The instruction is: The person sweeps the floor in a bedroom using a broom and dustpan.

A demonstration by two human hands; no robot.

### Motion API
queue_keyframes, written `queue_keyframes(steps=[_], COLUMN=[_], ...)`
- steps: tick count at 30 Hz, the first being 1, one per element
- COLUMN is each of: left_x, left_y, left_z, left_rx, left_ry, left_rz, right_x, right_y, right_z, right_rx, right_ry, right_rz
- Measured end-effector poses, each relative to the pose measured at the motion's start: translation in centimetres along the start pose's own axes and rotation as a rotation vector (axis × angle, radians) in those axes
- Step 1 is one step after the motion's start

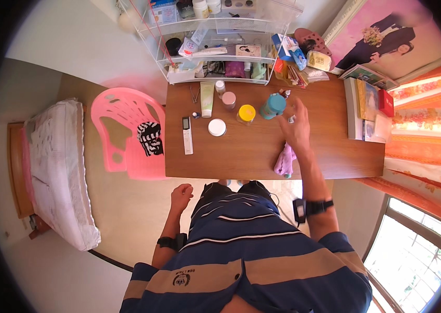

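My right hand point(296, 130) reaches over the right half of the brown desk, thumb and fingers apart. A small whitish object point(292, 119) lies between them, seemingly not gripped. Just left of that hand stands a teal lidded container point(273, 107), with a small dark bottle point(285, 94) behind it. Under my right forearm a purple cloth point(285, 160) lies crumpled near the front edge. Off the desk, beside my body, my left hand point(182, 196) hangs half-curled with nothing in it. Left of the teal container is a yellow-lidded jar point(246, 113).
On the desk point(231, 161) are a white-lidded jar point(216, 127), a pink-lidded jar point(228, 99), a pale green tube point(207, 99) and a white device point(187, 136). A wire rack point(215, 81) stands behind, books point(356, 109) at right. A pink chair point(145, 166) adjoins the left side.
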State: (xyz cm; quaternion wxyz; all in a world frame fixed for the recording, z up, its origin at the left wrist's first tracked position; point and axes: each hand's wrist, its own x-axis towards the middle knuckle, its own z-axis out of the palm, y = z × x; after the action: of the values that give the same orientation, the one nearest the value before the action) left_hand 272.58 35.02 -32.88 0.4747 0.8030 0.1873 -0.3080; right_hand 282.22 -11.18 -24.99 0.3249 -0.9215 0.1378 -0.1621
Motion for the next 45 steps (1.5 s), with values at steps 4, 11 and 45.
queue_keyframes(steps=[4,11,45], left_x=[0.4,1.2,1.6], left_y=[0.9,1.7,11.6], left_z=[0.1,-0.6,7.6], left_rx=[-0.019,0.068,-0.635], left_ry=[0.005,-0.05,-0.407], left_rz=[0.015,0.023,-0.231], right_x=[-8.6,-9.6,-3.3], right_y=[3.1,0.1,12.0], right_z=[0.3,5.0,2.2], right_rx=[-0.174,-0.016,-0.344], right_ry=[-0.182,-0.347,-0.283], right_rz=[0.332,0.153,0.622])
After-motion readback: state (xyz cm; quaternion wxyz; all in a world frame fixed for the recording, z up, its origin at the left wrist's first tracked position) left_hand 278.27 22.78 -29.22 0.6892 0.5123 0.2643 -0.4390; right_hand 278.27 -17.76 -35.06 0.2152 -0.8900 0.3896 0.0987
